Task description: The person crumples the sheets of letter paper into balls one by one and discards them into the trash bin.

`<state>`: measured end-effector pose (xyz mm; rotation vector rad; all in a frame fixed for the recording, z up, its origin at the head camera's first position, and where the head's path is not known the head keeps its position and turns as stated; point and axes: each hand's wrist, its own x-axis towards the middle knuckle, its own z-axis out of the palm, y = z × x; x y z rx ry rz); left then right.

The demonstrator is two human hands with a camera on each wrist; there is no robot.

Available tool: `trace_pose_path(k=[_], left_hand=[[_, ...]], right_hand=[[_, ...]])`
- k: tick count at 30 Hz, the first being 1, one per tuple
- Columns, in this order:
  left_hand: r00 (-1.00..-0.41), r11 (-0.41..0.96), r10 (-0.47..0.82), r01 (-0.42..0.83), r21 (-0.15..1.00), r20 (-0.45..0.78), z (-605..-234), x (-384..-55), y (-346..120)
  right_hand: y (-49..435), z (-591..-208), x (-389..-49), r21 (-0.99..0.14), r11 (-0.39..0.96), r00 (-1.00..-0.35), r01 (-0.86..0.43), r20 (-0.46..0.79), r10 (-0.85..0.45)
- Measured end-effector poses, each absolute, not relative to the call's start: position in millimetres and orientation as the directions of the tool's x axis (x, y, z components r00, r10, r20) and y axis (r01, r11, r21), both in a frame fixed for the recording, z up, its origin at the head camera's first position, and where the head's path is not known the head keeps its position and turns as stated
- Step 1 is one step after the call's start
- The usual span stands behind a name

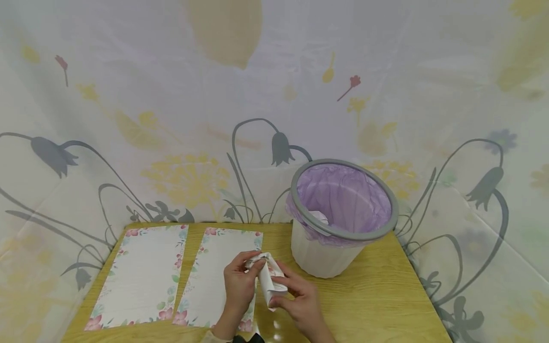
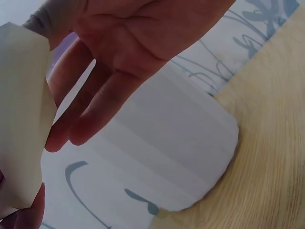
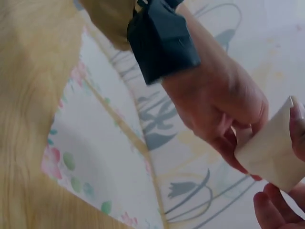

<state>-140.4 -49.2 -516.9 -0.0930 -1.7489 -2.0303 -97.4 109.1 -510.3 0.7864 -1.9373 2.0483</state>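
Observation:
Both hands hold a folded sheet of white paper (image 1: 265, 281), part of a pink floral print showing inside its fold. At its far left end, my left hand (image 1: 239, 282) pinches it between thumb and fingers. My right hand (image 1: 303, 301) grips the near right end, the thumb below and fingers along the side. Up close in the left wrist view, the paper (image 2: 21, 114) shows a plain, creased outer face. Seen from the right wrist, the paper (image 3: 271, 148) bends between the two hands.
Two flower-bordered sheets lie on the wooden table, one at far left (image 1: 139, 274) and another (image 1: 214, 281) partly behind the left hand. Beyond the right hand stands a white bin (image 1: 319, 255) with a grey rim, a purple liner (image 1: 343, 195) and some white paper (image 1: 318, 216) inside.

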Motion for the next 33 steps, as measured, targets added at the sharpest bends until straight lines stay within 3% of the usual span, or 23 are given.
trace_pose_path(k=[8, 12, 17, 20, 28, 33], left_hand=[[-0.957, -0.253, -0.252, 0.211, 0.944, 0.146, -514, -140, -58], [-0.970, -0.288, -0.220, 0.165, 0.943, 0.102, -513, -140, -59], [-0.978, -0.323, -0.205, 0.109, 0.940, 0.043, -514, -140, -57], [-0.978, -0.305, -0.207, 0.099, 0.947, 0.036, -514, -140, -55], [-0.974, -0.228, -0.212, 0.132, 0.965, 0.083, -513, -139, -53], [-0.955, -0.116, -0.207, 0.240, 0.964, 0.213, -513, -136, -49]], right_hand=[[112, -509, -99, -0.864, -0.121, -0.810, -0.489, 0.501, -0.306], [119, -514, -104, -0.794, -0.113, -0.714, -0.597, 0.590, -0.375], [115, -505, -109, -0.563, -0.006, -0.524, -0.826, 0.773, -0.357], [112, -498, -108, -0.471, 0.047, -0.460, -0.881, 0.826, -0.327], [109, -515, -112, -0.424, 0.189, -0.459, -0.886, 0.862, -0.216], [107, -515, -110, -0.528, 0.184, -0.552, -0.829, 0.826, -0.113]])
